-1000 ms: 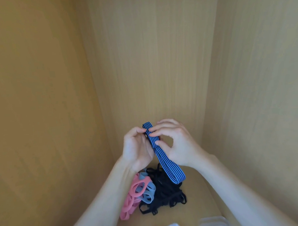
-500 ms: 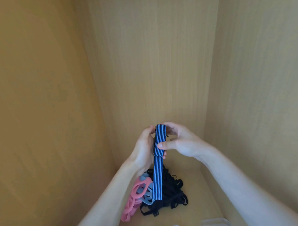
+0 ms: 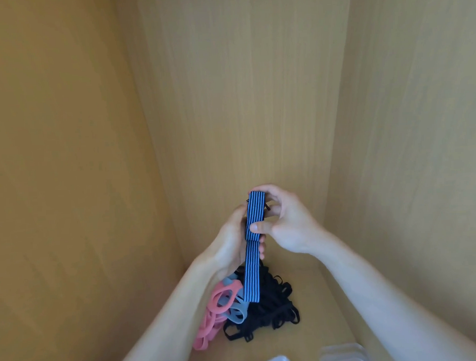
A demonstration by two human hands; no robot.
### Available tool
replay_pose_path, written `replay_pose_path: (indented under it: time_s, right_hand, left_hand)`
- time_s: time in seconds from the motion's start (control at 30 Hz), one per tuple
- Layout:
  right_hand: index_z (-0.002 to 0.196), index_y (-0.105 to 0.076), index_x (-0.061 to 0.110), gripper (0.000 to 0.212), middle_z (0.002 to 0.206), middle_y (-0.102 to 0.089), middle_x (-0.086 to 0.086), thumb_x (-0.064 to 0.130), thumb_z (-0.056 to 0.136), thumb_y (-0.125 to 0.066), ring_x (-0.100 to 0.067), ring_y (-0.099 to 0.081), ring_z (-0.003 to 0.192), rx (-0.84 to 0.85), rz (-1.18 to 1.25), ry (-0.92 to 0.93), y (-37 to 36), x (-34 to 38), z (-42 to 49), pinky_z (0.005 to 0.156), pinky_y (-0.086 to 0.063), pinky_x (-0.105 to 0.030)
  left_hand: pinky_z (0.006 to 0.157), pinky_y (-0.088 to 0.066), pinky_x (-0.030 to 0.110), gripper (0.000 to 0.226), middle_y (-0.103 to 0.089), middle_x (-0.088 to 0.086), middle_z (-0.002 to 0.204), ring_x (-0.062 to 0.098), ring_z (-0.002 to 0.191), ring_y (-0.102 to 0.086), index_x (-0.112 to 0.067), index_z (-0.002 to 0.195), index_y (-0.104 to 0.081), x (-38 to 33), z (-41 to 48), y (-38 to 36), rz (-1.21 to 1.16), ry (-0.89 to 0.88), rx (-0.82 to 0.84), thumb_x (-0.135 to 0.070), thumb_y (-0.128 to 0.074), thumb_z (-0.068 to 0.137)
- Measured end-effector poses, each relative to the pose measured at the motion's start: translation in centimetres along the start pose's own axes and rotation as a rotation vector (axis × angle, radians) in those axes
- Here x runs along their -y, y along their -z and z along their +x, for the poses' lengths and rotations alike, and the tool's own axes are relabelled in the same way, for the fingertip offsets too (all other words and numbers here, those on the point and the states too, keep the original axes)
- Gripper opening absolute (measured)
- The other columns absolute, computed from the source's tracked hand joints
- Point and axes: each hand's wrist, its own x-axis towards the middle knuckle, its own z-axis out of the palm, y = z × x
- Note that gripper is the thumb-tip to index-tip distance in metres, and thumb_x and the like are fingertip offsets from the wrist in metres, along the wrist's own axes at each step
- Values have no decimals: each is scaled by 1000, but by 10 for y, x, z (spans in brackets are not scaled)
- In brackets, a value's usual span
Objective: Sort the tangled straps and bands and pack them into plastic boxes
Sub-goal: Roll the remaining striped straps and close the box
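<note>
While the wooden shelf [image 3: 312,291] is bearing tangled black straps [image 3: 270,315] and pink bands [image 3: 207,326], the right hand [image 3: 288,227] is pinching the striped blue strap [image 3: 253,272] at its folded top, the left hand [image 3: 231,243] gripping from behind, its tail hanging below.

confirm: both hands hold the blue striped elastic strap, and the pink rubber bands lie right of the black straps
Wrong side. The head view shows the pink rubber bands lying left of the tangled black straps. The rest holds: left hand and right hand both hold the blue striped elastic strap.
</note>
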Motion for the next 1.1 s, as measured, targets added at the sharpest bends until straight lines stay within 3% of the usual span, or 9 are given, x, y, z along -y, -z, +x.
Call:
replay_pose_path:
  time_s: [0.13,0.2,0.3,0.4,0.67,0.73,0.8,1.0,1.1]
  right_hand:
    - [128,-52,18,58,112,-59,-13,-17,85,-67,-47,-60,60,-35,-1,-8,-3,-3,3,48,-55,-54]
    - [126,-53,19,58,109,-62,-10,-17,83,-69,-38,-64,66,-60,-20,-4,0,-1,6,51,-56,-52]
    - [122,-54,20,56,109,-64,-7,-14,82,-73,-9,-70,67,-77,-28,8,9,2,11,52,-55,-24]
    - [124,-55,16,55,111,-65,-6,-12,81,-74,-10,-71,71,-113,-64,22,14,2,14,63,-54,-17]
    - [133,-48,24,60,111,-59,5,-8,86,-70,-9,-70,82,-137,-112,136,1,-2,9,66,-58,-25]
    - [132,-48,34,63,118,-58,8,-4,87,-70,-11,-66,100,-146,-237,192,-1,-7,7,76,-58,-31]
    - [128,-48,42,65,120,-60,12,-3,86,-69,-8,-63,106,-164,-372,251,0,-12,6,71,-55,-19]
    - [124,-56,40,67,118,-62,20,-9,81,-69,-2,-58,114,-160,-480,411,3,-25,-1,88,-49,-14]
    - [125,-59,33,64,124,-66,9,-9,79,-71,-13,-59,118,-168,-550,500,4,-29,-1,97,-49,-29]
  left_hand:
    - [74,-44,36,52,-47,12,83,20,70,-49,-5,140,-47,5,-2,2,-115,-63,11,-37,-19,109]
    - [79,-46,37,48,-53,15,88,22,75,-54,3,140,-45,9,-3,5,-171,-77,17,-25,-25,108]
    - [80,-50,35,34,-61,20,99,25,80,-59,9,130,-48,13,-7,10,-180,-80,52,-3,-35,101]
    - [77,-53,35,22,-66,21,100,24,75,-61,6,121,-52,17,-7,12,-154,-77,34,5,-41,101]
    - [58,-50,27,29,-65,13,73,18,57,-57,1,98,-66,22,-5,15,0,-56,-97,-15,-44,108]
    - [60,-54,28,31,-67,16,77,20,60,-61,4,96,-64,22,-6,15,-19,-55,-61,-15,-42,108]
    - [65,-60,29,33,-68,19,82,22,66,-65,11,105,-63,23,-6,15,-72,-37,-20,-14,-42,108]
    - [81,-62,34,28,-66,28,98,26,82,-70,17,121,-55,28,-3,18,-189,-21,44,-3,-45,105]
    - [85,-60,35,23,-68,23,99,26,90,-70,11,117,-59,29,-3,22,-142,-29,78,6,-43,100]
